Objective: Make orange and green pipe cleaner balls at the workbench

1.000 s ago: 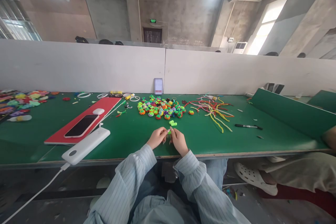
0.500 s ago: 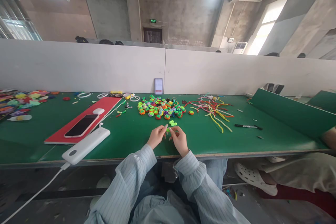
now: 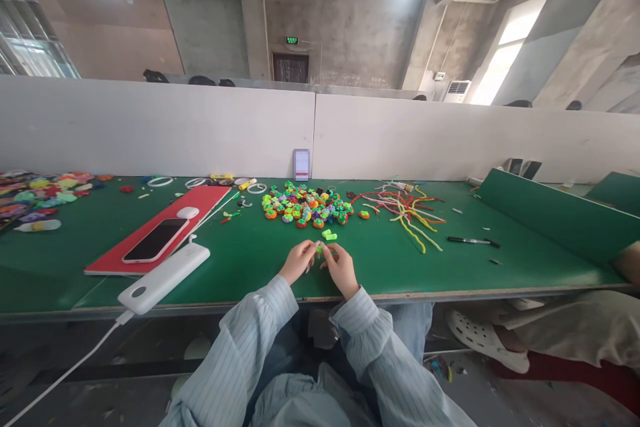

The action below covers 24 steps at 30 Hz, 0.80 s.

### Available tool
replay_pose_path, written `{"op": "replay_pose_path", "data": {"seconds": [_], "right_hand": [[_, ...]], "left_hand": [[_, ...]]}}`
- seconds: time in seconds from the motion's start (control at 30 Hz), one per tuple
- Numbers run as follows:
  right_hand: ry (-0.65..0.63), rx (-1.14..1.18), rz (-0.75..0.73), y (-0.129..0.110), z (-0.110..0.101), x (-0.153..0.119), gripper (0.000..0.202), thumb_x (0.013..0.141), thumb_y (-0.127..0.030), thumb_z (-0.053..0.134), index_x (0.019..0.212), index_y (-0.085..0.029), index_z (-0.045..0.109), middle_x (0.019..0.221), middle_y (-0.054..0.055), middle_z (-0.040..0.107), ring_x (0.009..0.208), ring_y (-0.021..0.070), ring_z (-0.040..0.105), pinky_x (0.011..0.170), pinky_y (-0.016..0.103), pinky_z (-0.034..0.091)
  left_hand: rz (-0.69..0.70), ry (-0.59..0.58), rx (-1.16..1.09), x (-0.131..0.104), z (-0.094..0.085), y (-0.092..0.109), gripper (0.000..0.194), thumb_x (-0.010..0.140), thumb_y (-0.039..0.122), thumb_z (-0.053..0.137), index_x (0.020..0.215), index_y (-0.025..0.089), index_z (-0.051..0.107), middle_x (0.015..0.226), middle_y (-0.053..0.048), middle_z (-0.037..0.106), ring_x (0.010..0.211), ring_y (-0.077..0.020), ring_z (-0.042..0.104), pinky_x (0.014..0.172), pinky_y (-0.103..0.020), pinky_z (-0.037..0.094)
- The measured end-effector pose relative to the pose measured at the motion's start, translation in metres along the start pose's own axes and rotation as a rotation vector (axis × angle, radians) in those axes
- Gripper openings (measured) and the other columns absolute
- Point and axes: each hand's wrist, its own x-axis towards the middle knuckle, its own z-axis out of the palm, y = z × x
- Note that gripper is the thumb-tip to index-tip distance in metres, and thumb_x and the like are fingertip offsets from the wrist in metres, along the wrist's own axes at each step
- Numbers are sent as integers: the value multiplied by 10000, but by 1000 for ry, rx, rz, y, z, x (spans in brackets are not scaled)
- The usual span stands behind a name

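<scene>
Between my fingertips, close to the table's front edge, is a small bright green piece (image 3: 319, 249), mostly covered by the fingers; its exact kind is unclear. My left hand (image 3: 299, 261) pinches it from the left, and my right hand (image 3: 341, 268) pinches it from the right. Just beyond the fingertips lie a few similar bright green pieces (image 3: 329, 235). Farther back is a heap of small multicoloured balls with green tops (image 3: 305, 205), one orange ball (image 3: 364, 215) lying apart at its right.
Fuzzy coloured strips (image 3: 410, 210) and a black pen (image 3: 473, 241) lie to the right. At left are a red folder (image 3: 113, 257), a phone (image 3: 156, 240) and a white power bank (image 3: 165, 278). A phone (image 3: 301, 164) leans on the partition. Another person's leg (image 3: 575, 327) shows at right.
My fingertips have drawn slightly closer together, and less of the green piece shows between them. Everything else on the table stays where it was.
</scene>
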Motion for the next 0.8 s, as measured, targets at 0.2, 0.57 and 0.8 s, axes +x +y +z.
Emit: {"op": "replay_pose_path", "data": {"seconds": [0.2,0.57,0.8], "right_hand": [[-48,-33,-24,-5,-2,0,367,839,-463,426,609,-188,508,510,-25,505,443,115,514,454,211,405],[-5,2,-2,-4,-2,0,364,816,-519,431,668,-195,504,556,-17,549,406,116,524,410,221,404],[38,47,-40,-4,-1,0,297,786,-462,516,834,-173,566,819,57,617,572,145,619,527,246,489]], "left_hand": [[48,-23,87,-1,-1,-4,318,814,483,419,701,190,469,474,69,408,415,-89,417,431,-199,346],[68,24,72,-1,0,3,355,789,520,444,685,185,500,506,50,465,489,-113,491,511,-222,390],[17,65,64,1,-1,1,481,817,570,351,546,186,451,410,59,380,399,-95,414,464,-223,351]]}}
